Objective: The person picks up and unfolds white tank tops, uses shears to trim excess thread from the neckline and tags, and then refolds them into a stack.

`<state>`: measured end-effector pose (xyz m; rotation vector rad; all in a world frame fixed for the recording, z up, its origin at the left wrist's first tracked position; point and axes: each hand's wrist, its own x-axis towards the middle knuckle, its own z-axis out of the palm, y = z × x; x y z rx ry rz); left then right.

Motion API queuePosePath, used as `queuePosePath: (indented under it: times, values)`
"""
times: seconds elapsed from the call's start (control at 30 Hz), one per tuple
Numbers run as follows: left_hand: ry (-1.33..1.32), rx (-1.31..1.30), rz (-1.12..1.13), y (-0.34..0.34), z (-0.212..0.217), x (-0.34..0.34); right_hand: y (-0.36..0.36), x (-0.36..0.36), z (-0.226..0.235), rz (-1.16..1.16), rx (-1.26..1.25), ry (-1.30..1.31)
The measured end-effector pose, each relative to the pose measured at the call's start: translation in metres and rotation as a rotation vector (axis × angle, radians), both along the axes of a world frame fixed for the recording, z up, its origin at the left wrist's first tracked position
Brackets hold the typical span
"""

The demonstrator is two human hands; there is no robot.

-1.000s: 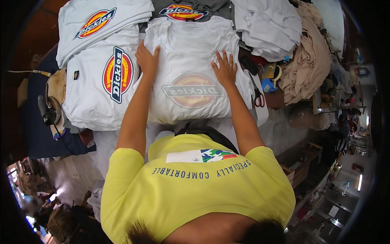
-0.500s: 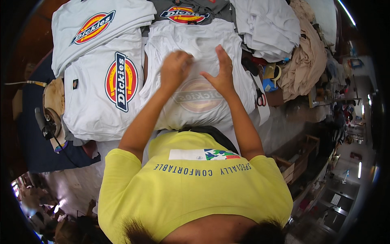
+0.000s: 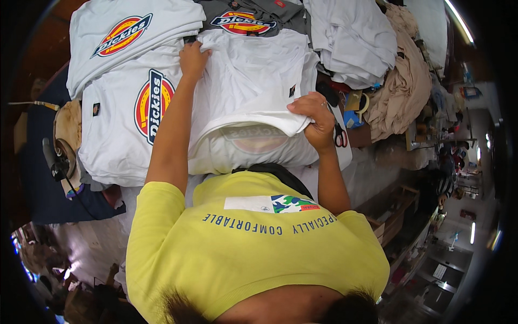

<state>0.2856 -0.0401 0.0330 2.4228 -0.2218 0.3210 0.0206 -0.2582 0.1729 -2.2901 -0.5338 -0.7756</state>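
A white shirt lies in front of me on a pile of white garments, its near edge lifted into an open fold. Through the white cloth under that fold, a faint oval print shows. My right hand is closed on the fold's right corner, below a small dark label. At the shirt's far left corner my left hand pinches the cloth, its fingertips partly hidden. Beside my left forearm lies another white shirt with a bold red, yellow and navy print.
Folded white shirts are stacked far left, and dark grey shirts lie at the back. White cloth and beige cloth are heaped to the right. Scissors and a tape roll rest near my right hand.
My hands have moved apart: the left forward and left to the shirt's far corner, the right nearer and rightward. The shirt's near edge is now raised in a fold.
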Motion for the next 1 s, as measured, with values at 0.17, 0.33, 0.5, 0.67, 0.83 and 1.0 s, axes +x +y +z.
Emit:
queuePosePath:
  times: [0.17,0.33,0.5,0.67,0.83,1.0]
  values:
    - [-0.303,0.075,-0.114,-0.003,0.064,-0.022,-0.013,0.022,0.002,0.064,0.142,-0.046]
    - [-0.318,0.037,-0.101,-0.002,0.097,-0.034,-0.019,0.036,0.012,0.118,0.149,0.022]
    - [-0.297,-0.171,-0.350,-0.040,0.157,-0.124,0.001,0.045,0.016,0.117,0.072,0.026]
    - [-0.107,-0.285,-0.385,-0.040,0.161,-0.127,0.002,0.060,0.000,0.141,0.001,0.128]
    - [0.076,-0.412,-0.600,-0.031,0.162,-0.129,0.017,0.069,0.002,0.027,0.080,0.035]
    - [-0.250,-0.043,-0.318,-0.027,0.157,-0.103,0.005,0.072,0.001,-0.023,0.036,-0.003]
